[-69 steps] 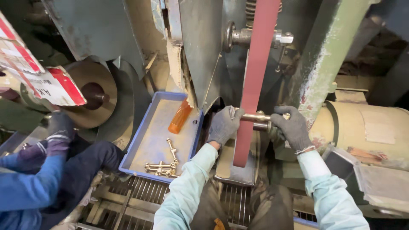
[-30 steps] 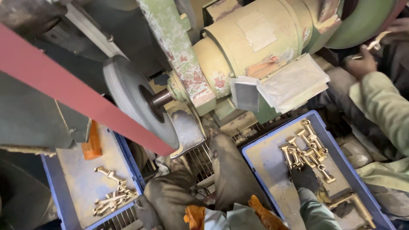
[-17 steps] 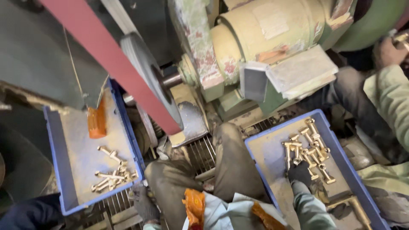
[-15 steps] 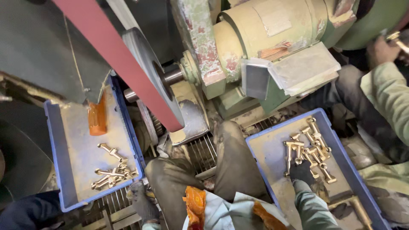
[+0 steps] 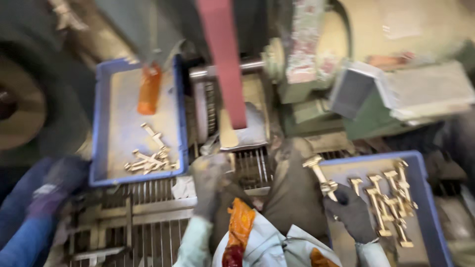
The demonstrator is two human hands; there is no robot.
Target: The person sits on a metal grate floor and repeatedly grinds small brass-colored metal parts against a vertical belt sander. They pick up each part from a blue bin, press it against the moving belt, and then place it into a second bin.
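Over the right blue tray (image 5: 429, 207) of brass fittings (image 5: 391, 198) — right hand (image 5: 349, 211) clenched on 1 fitting (image 5: 320, 177).

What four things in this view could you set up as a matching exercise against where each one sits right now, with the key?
Things:
1. brass fitting
2. orange block
3. red sanding belt
4. left hand

Places:
A. far end of the left blue tray
B. runs down the middle of the machine
C. resting on the lap, empty
D. lifted in the right hand over the edge of the right blue tray

Pairs: 1-D, 2-A, 3-B, 4-C
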